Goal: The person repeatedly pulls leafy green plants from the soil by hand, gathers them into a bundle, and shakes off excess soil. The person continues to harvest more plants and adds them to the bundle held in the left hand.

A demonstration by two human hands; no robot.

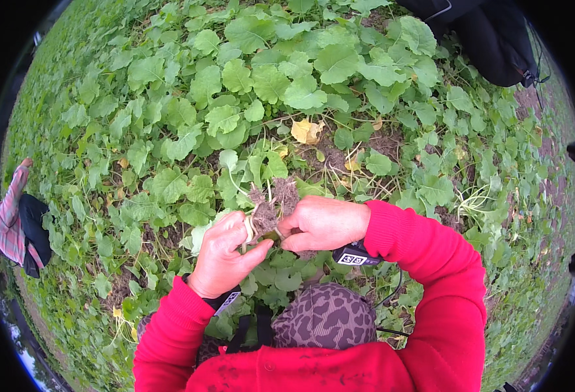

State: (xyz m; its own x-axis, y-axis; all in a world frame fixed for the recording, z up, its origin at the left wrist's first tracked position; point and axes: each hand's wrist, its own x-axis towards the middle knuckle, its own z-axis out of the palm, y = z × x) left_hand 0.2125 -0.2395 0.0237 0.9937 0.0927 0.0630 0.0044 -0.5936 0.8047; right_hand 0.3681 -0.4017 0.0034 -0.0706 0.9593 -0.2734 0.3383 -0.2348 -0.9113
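Before my chest, my left hand (226,252) grips pale plant stems whose roots (268,210) carry clumps of grey-brown soil. My right hand (312,225) is close against the same bunch on its other side, its thumb and fingers pinched at the stems just below the soil clump. A yellowish-green bit of leaf or stem (270,237) shows between the two thumbs. Which stems each hand holds cannot be fully told, as the fingers cover them. Both wrists bear black devices with printed labels, below the red sleeves.
Broad-leaved green plants (268,83) cover the ground all around. A yellowed leaf (307,131) lies ahead, beside bare soil (385,142). Pale uprooted-looking stems (473,201) lie to the right. A person in a plaid shirt (10,230) is at far left; a dark-clothed person's part (488,44) shows at upper right.
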